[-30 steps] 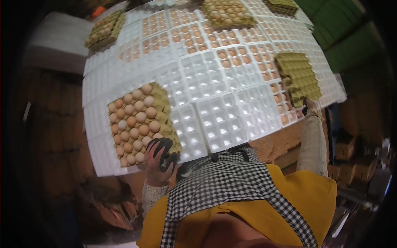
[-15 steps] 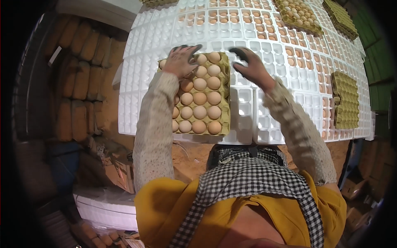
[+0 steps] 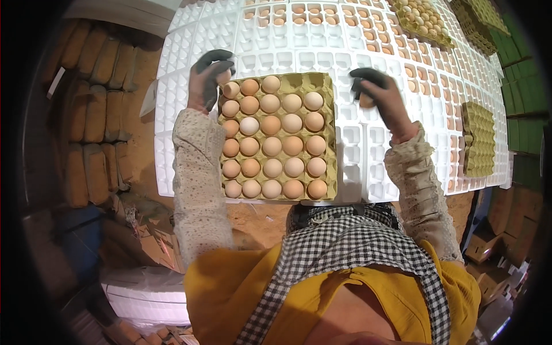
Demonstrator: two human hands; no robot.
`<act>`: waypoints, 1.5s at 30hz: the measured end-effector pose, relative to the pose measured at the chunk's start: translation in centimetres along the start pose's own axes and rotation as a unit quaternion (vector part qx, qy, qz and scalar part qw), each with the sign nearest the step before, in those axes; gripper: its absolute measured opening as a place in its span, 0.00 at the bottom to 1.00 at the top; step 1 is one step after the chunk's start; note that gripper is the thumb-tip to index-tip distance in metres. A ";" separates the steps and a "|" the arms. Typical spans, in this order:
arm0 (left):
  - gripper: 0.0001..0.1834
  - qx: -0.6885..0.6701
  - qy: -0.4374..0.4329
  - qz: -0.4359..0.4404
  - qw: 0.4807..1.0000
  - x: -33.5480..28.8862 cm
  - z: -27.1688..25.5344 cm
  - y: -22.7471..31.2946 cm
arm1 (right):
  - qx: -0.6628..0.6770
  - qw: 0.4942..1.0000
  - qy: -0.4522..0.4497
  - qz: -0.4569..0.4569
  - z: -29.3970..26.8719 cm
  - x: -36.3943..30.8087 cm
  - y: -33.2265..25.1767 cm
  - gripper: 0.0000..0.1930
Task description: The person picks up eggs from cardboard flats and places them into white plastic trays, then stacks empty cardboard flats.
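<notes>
A yellow-green pulp egg tray (image 3: 332,144) with brown and pale eggs (image 3: 271,146) lies in front of me on white moulded trays; two pockets at its far right corner hold no egg. My left hand (image 3: 207,83), in a dark-fingered glove, is at the tray's far left corner, its fingers closed around an egg (image 3: 224,76). My right hand (image 3: 382,95), with dark glove fingertips, hovers right of the tray above white pockets. Between its thumb and fingers is a brownish egg (image 3: 366,102), partly hidden.
White moulded trays (image 3: 261,63) cover the table, several pockets farther off holding eggs (image 3: 315,14). An empty pulp tray (image 3: 478,140) lies at the right; a pulp tray of eggs (image 3: 422,23) and stacked pulp trays (image 3: 474,26) stand far right. Filled sacks (image 3: 92,115) are piled at left.
My left hand has gone from over the pulp tray to its far left corner. My right hand has moved slightly right, with an egg now visible in it. Two far-right eggs have left the tray.
</notes>
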State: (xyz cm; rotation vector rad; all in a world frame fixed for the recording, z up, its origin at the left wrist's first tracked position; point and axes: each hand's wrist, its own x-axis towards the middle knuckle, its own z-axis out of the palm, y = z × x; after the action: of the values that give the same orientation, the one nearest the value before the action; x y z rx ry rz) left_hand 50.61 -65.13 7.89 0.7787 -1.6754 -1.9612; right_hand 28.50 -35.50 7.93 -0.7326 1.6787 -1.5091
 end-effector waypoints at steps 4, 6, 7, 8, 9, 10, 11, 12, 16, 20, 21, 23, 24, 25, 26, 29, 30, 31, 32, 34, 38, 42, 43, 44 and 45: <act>0.23 0.657 -0.126 0.124 0.733 0.4 5.4 0.9 | -0.462 0.886 -0.027 -0.026 4.7 1.9 0.4 0.24; 0.29 0.748 -0.199 0.048 0.631 1.5 7.3 -0.1 | -0.479 0.877 -0.023 -0.039 6.1 2.3 0.4 0.26; 0.28 0.773 -0.242 0.067 0.583 2.2 7.1 -1.1 | -0.532 0.843 -0.072 -0.040 6.6 2.6 0.6 0.26; 0.28 0.769 -0.249 0.067 0.585 2.8 7.5 -1.0 | -0.583 0.803 -0.119 -0.035 6.6 2.6 0.9 0.27; 0.25 0.776 -0.288 0.064 0.557 3.1 7.8 -0.2 | -0.583 0.804 -0.115 -0.026 6.8 2.6 0.7 0.24; 0.22 0.781 -0.327 0.061 0.529 3.2 8.0 0.0 | -0.583 0.804 -0.118 -0.020 6.1 2.6 1.3 0.24; 0.16 0.787 -0.312 0.106 0.521 3.1 7.7 -0.1 | -0.463 0.878 -0.117 -0.027 4.6 2.8 2.0 0.23; 0.16 0.787 -0.313 0.106 0.521 2.7 6.5 -0.6 | -0.331 0.936 -0.116 -0.036 3.5 2.9 2.2 0.21; 0.18 0.687 -0.205 0.146 0.681 2.1 1.5 -1.7 | 0.214 0.964 -0.081 0.136 -0.8 -0.1 4.0 0.25; 0.17 0.037 -0.122 -0.008 0.992 1.8 0.8 -1.1 | 0.275 0.957 -0.035 0.091 -1.6 -1.4 2.6 0.23; 0.19 -0.097 -0.149 -0.040 0.983 2.0 -0.1 -1.2 | 0.194 0.973 -0.077 0.094 -1.2 -1.1 1.7 0.22; 0.23 -0.187 -0.146 -0.061 0.970 1.7 0.2 -1.0 | 0.040 0.982 -0.181 0.041 -0.2 -0.3 0.3 0.17; 0.25 -0.143 -0.117 -0.049 0.982 1.0 1.5 -0.8 | -0.166 0.965 -0.196 0.055 1.3 -0.1 -0.7 0.16; 0.24 -0.083 -0.127 -0.071 0.986 1.1 1.9 -0.8 | -0.371 0.904 -0.211 -0.023 3.2 0.0 -0.9 0.14; 0.24 0.064 -0.158 -0.065 0.983 1.1 3.7 -0.1 | -0.561 0.795 -0.208 -0.095 4.6 0.0 -1.2 0.13; 0.23 0.570 -0.282 0.073 0.768 -0.4 9.2 0.8 | -0.665 0.706 -0.173 -0.174 7.1 -0.6 0.4 0.06; 0.23 0.728 -0.292 0.037 0.619 -1.5 11.7 2.1 | -0.690 0.684 -0.159 -0.175 7.7 -0.5 0.9 0.05; 0.22 0.795 -0.282 0.039 0.535 -1.9 12.5 1.2 | -0.652 0.707 -0.198 -0.191 7.1 -0.4 0.1 0.05; 0.22 0.795 -0.282 0.043 0.535 -1.9 13.2 1.3 | -0.611 0.730 -0.233 -0.199 6.3 -0.3 -0.7 0.06; 0.24 0.834 -0.318 0.009 0.451 -1.9 14.3 1.7 | -0.473 0.848 -0.167 -0.171 4.3 -0.2 1.0 0.07; 0.25 0.770 -0.282 0.103 0.562 -2.2 11.8 1.9 | 0.260 0.952 -0.137 0.091 -1.7 -1.5 3.1 0.27; 0.23 0.393 -0.208 0.057 0.894 -1.3 9.7 0.1 | 0.563 0.791 -0.147 0.189 -4.1 0.1 7.1 0.32; 0.23 0.398 -0.213 0.057 0.890 -1.0 10.0 -0.3 | 0.523 0.825 -0.113 0.181 -4.3 0.2 7.2 0.32; 0.23 0.225 -0.173 -0.058 0.957 -1.1 11.3 -0.2 | 0.481 0.855 -0.080 0.177 -4.5 0.2 7.5 0.32; 0.24 0.039 -0.123 -0.169 0.977 -0.6 12.7 0.1 | 0.520 0.827 -0.101 0.187 -5.2 0.5 7.8 0.32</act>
State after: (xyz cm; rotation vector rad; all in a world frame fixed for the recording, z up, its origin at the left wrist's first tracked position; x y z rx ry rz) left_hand 42.56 -55.45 9.45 0.9332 -1.8720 -2.3135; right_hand 24.39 -31.89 0.27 0.0475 0.5744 -1.6673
